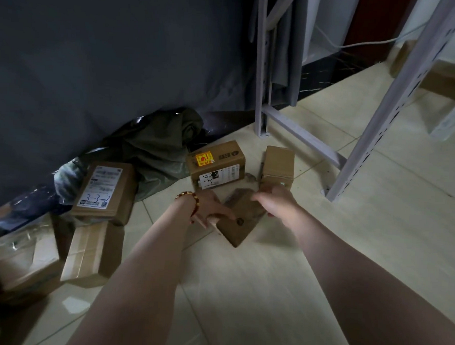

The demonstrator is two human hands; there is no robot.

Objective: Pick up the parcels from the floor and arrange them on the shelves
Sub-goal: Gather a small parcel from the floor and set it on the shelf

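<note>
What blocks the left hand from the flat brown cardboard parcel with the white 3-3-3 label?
Likely reachable, yes: the flat parcel lies label up, with bare tile between it and the left hand. But that hand and the right hand grip a small brown cardboard box, so it must let go first.

The flat parcel (105, 189) on the floor by the dark curtain carries a white label (99, 187) with "3-3-3" handwritten in blue; its printed lines are too small to read. The box (216, 161) near the shelf foot has a white label (215, 178) with what looks like "3-3-1" handwritten, and a yellow sticker (204, 159) that is illegible. A round dark mark (239, 221) on the small parcel (240, 226) is blurred.
</note>
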